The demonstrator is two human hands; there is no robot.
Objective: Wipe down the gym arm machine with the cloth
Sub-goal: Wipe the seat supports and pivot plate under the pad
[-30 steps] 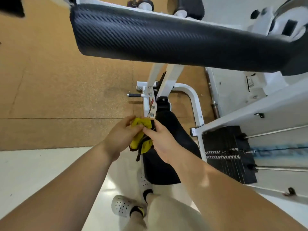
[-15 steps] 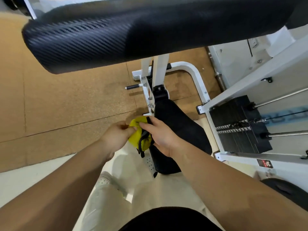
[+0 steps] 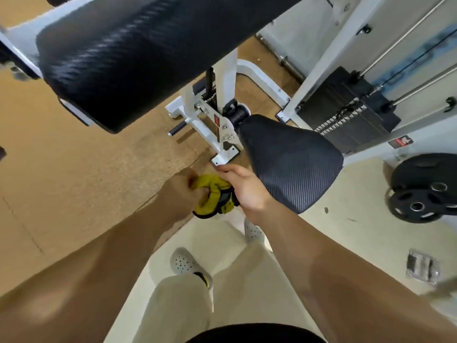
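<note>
A yellow cloth with black trim (image 3: 214, 194) is bunched between both hands in the middle of the view. My left hand (image 3: 181, 194) grips its left side and my right hand (image 3: 243, 188) grips its right side. Just right of my right hand is the arm machine's black textured seat (image 3: 291, 159). Its long black arm pad (image 3: 138, 50) hangs across the top of the view. The white frame post (image 3: 223, 95) stands between pad and seat, just beyond my hands. The cloth touches no part of the machine.
The black weight stack (image 3: 346, 115) with steel guide rods stands at the right. Black weight plates (image 3: 425, 189) lie on the floor at far right. A small packet (image 3: 422, 267) lies on the pale floor. My legs and white shoes (image 3: 188, 264) are below the hands.
The view has swung left and tilted, bringing the seat and weight plates into sight. Both hands keep hold of the cloth and have shifted slightly off the seat's left edge.
</note>
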